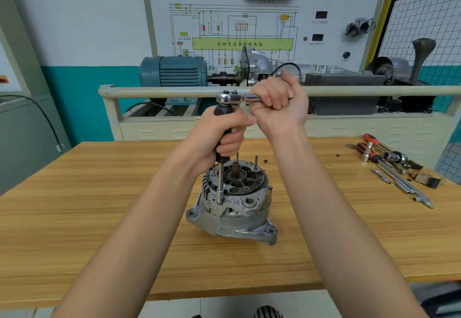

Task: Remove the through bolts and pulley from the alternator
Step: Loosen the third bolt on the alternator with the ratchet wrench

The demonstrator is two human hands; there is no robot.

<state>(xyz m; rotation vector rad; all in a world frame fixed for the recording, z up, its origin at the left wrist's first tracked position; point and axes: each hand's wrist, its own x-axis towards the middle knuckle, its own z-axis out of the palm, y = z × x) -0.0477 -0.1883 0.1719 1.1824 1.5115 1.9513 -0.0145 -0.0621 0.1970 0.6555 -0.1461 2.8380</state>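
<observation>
Grey cast-aluminium alternator [233, 207] upright at table centre, directly below both hands. Left hand [222, 133] wrapped round black-handled vertical socket driver [220, 180], seated on near-left through bolt. Right hand [279, 100] clenched on chrome ratchet handle [237, 98], lying horizontal, rightward.

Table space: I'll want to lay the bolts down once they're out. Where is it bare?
The wooden table is bare left of the alternator, and along the near edge. The far right corner is crowded with loose tools.
</observation>
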